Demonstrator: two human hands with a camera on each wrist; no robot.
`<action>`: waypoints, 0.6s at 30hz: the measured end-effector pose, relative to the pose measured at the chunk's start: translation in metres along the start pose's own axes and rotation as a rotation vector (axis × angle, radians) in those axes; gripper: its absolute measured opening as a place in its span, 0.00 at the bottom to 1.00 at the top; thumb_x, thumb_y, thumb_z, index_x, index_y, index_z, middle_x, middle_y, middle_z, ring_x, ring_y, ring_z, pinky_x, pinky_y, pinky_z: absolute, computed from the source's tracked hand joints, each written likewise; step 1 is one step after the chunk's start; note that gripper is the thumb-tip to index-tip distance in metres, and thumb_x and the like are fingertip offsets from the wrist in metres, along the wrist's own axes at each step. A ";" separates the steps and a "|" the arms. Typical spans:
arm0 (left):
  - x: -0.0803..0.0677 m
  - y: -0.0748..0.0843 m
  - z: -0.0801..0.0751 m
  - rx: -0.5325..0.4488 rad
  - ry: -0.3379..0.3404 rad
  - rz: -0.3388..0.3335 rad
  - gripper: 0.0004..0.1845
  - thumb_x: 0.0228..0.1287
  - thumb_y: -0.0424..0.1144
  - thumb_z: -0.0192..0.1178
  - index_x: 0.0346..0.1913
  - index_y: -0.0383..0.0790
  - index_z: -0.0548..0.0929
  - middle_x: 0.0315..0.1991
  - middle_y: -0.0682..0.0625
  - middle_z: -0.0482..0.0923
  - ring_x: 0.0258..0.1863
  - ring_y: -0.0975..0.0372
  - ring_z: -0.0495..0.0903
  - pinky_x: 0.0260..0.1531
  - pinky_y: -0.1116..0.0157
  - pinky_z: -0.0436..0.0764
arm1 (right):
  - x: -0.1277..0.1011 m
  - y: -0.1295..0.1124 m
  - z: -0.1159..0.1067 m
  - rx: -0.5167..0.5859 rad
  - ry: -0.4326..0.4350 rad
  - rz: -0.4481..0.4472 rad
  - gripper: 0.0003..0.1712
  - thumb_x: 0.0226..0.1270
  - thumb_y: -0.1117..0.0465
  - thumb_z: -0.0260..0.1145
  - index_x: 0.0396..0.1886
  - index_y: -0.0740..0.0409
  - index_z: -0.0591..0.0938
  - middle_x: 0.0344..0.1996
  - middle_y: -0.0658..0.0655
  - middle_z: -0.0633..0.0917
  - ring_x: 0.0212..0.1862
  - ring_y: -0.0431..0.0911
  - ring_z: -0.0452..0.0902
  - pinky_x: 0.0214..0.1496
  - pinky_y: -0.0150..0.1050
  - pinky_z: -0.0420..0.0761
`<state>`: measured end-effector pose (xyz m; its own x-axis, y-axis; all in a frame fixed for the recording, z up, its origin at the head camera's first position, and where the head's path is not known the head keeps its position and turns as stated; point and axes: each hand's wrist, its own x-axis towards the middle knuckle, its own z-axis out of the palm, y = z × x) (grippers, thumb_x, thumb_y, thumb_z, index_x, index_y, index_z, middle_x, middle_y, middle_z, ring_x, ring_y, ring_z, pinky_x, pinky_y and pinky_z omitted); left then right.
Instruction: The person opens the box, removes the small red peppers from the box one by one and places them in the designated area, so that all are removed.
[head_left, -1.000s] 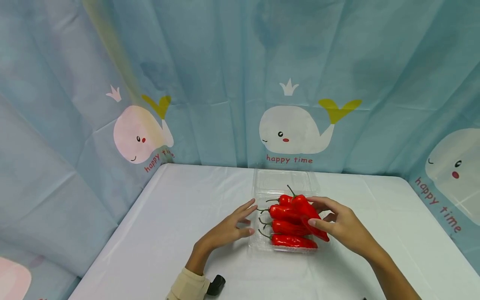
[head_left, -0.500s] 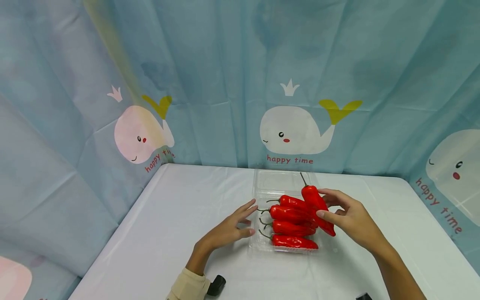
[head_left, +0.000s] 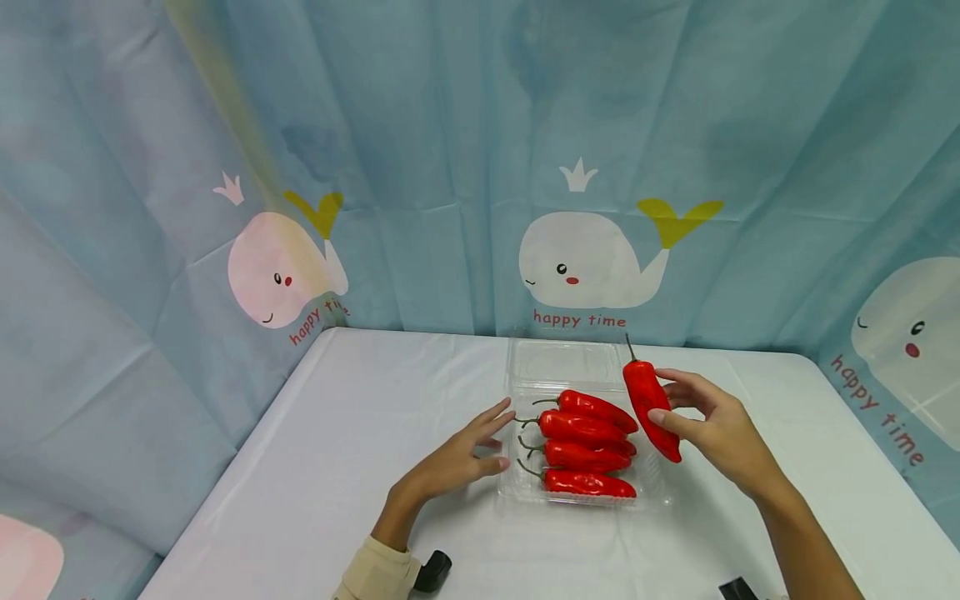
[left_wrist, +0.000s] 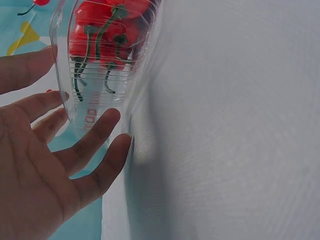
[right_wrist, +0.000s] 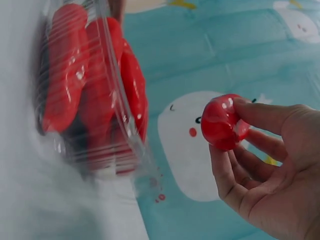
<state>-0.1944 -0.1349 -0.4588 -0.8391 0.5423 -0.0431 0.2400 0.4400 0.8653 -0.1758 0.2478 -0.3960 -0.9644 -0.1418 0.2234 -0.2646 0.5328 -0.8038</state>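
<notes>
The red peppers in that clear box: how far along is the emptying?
One red pepper is out, pinched in the right hand above the clear box's right edge. The left hand steadies the box's left side with straight fingers. Four peppers lie inside; none rests on the table yet.

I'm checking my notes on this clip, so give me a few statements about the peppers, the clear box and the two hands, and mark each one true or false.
1. The right hand holds a red pepper clear of the clear plastic box. True.
2. The box is empty. False: four red peppers lie in it, side by side.
3. The left hand rests open beside the box's left edge, fingers straight. True.
4. The box's lid is closed over the peppers. False: it lies open behind the box.
5. The held pepper's stem points down at the table. False: the stem points up.
</notes>
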 end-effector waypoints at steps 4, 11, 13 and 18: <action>0.000 0.000 0.000 0.006 -0.003 0.006 0.39 0.75 0.45 0.61 0.85 0.45 0.61 0.87 0.55 0.47 0.69 0.47 0.78 0.63 0.42 0.81 | 0.002 0.008 -0.001 0.019 0.014 0.017 0.35 0.75 0.54 0.71 0.78 0.52 0.73 0.59 0.64 0.84 0.51 0.32 0.79 0.40 0.38 0.89; 0.000 -0.001 0.000 0.007 0.002 0.005 0.39 0.75 0.44 0.61 0.84 0.45 0.61 0.87 0.57 0.48 0.69 0.47 0.78 0.63 0.41 0.80 | 0.006 0.021 -0.006 0.032 0.045 0.087 0.40 0.74 0.53 0.72 0.80 0.57 0.69 0.61 0.69 0.82 0.49 0.31 0.79 0.40 0.37 0.89; 0.000 -0.001 0.000 0.006 0.003 0.004 0.39 0.75 0.44 0.61 0.85 0.45 0.61 0.87 0.57 0.48 0.69 0.47 0.78 0.63 0.41 0.80 | 0.007 0.024 -0.007 0.028 0.052 0.109 0.41 0.74 0.52 0.73 0.80 0.58 0.68 0.62 0.70 0.81 0.49 0.32 0.79 0.40 0.37 0.89; 0.000 -0.001 0.000 0.008 0.006 0.000 0.39 0.75 0.45 0.61 0.84 0.46 0.61 0.87 0.57 0.48 0.69 0.47 0.78 0.64 0.40 0.80 | 0.008 0.033 -0.008 0.030 0.066 0.131 0.42 0.74 0.52 0.72 0.80 0.61 0.67 0.62 0.72 0.80 0.47 0.31 0.79 0.41 0.37 0.89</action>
<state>-0.1949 -0.1349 -0.4601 -0.8419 0.5381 -0.0401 0.2439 0.4459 0.8612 -0.1924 0.2713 -0.4166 -0.9885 -0.0166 0.1506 -0.1373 0.5174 -0.8447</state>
